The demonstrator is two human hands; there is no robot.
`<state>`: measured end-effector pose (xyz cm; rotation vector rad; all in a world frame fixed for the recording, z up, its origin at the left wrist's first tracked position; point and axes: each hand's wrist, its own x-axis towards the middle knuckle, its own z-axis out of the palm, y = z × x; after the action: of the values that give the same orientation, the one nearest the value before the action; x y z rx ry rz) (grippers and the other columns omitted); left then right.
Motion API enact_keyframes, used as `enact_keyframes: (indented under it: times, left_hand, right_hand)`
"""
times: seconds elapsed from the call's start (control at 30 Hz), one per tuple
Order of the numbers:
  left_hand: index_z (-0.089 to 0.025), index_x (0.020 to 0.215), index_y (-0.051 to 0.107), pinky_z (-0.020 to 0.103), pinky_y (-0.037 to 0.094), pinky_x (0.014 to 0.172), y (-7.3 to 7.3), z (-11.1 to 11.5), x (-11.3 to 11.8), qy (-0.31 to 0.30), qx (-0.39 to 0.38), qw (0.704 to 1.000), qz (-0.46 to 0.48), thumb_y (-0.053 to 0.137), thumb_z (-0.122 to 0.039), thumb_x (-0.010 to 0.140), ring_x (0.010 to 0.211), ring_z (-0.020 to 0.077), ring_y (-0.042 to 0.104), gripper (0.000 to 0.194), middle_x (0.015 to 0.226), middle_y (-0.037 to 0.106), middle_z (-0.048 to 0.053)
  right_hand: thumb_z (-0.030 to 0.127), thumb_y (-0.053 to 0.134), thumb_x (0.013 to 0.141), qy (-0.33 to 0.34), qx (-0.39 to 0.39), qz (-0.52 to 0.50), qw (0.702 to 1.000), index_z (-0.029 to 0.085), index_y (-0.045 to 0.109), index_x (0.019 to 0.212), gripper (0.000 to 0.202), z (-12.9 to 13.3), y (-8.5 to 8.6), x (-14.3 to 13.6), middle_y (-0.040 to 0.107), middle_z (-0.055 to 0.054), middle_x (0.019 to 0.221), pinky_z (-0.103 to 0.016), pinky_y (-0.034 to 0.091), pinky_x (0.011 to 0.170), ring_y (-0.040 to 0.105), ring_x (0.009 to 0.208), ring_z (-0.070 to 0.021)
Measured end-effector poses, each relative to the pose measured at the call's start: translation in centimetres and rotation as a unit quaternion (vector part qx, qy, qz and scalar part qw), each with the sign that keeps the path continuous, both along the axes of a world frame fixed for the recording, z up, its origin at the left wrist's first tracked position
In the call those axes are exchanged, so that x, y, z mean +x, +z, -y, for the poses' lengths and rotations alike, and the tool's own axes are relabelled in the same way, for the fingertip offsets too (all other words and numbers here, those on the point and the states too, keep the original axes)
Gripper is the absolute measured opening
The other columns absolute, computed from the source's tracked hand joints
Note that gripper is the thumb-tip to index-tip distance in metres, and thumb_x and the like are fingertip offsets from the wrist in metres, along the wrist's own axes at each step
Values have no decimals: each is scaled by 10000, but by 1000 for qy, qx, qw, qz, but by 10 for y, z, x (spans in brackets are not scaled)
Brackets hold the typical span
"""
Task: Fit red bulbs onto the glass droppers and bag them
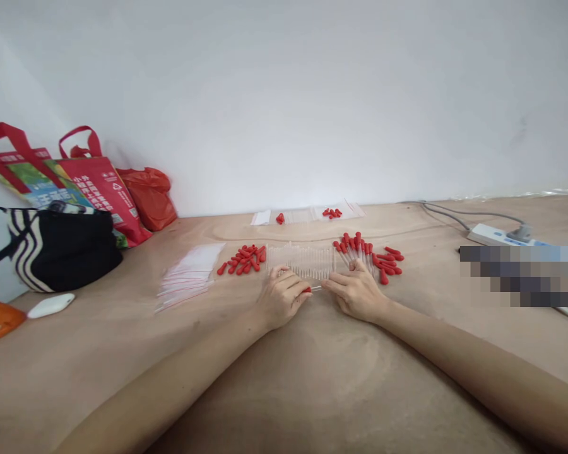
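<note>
Forearms [189,375] foremost; glossy red bulb [307,290], slim clear tube [316,288]

Homelike room, judging by shopping bags [92,183], power strip [485,234], wood-toned tabletop [322,391].

Rubbery bulbs [250,260] with a matt finish, clear, glass-like tubes [300,261] and thin, shiny plastic sleeves [192,268] are seen with a smooth, wood-look table [341,384], a matt cloth bag [82,243], a crinkled plastic sack [150,197] and a smooth plastic power strip [490,234].
</note>
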<state>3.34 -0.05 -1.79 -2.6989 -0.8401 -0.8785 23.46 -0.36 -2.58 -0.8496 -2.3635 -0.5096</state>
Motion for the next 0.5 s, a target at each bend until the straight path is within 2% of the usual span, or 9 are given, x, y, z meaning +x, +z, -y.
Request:
enact_keyframes:
  times: [0.2,0.37,0.5]
  left_hand:
    - [-169,778,554,334,288,825,-1,-1,0,5,2,1000,8,427,-224,835,667,128,531,150,702,615,7]
    - [-170,760,549,334,287,817,1,0,0,16,-3,1000,4,432,-247,836,675,130,538,160,703,620,7]
    - [-188,735,557,351,253,866,3,-3,-1,26,19,999,7,454,-261,838,675,122,548,163,690,635,-19]
  right_hand:
    - [66,390,709,0,-46,-33,998,168,585,709,220,1,-2,-8,555,9,603,-298,167,635,366,516,-88]
    - [126,373,796,8,-102,-39,994,172,591,778,223,-1,-2,-10,573,2,644,-290,181,647,401,552,-95]
    - [189,385,829,6,-114,-8,993,180,596,835,212,0,6,-8,595,-19,717,-292,193,658,446,653,-122]
